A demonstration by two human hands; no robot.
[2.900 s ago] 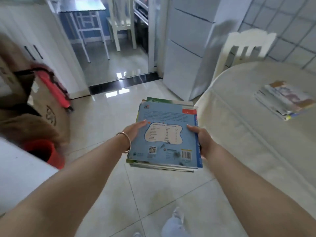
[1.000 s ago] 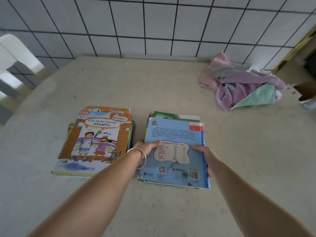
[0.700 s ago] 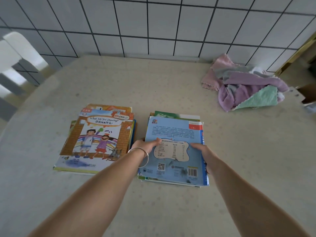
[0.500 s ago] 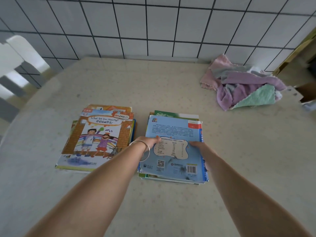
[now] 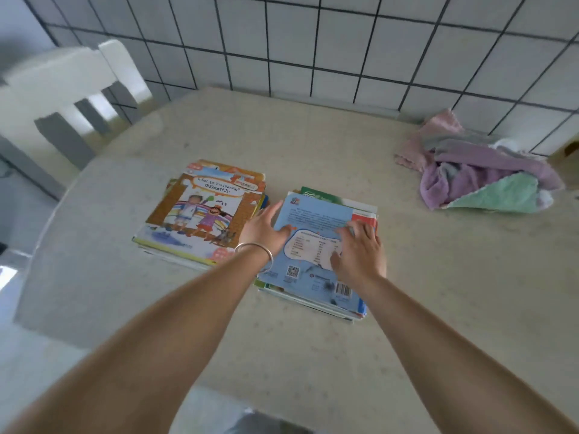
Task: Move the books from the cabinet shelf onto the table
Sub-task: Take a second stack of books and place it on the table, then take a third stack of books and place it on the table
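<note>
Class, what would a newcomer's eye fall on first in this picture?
Two hands, left and right, lie flat on a blue-covered book stack at the table's centre. A second stack sits just left; crumpled towels lie far right by the tiled wall.

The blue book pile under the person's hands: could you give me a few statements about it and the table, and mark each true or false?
1. The blue-covered stack lies on the table. True.
2. Both hands grip it from underneath. False: the left hand and right hand lie flat on top, fingers straight.
3. Another stack of picture books lies to its left. True.
4. The crumpled cloths cover the books. False: they lie apart, far right.
5. The left wrist wears a bracelet. True.
</note>
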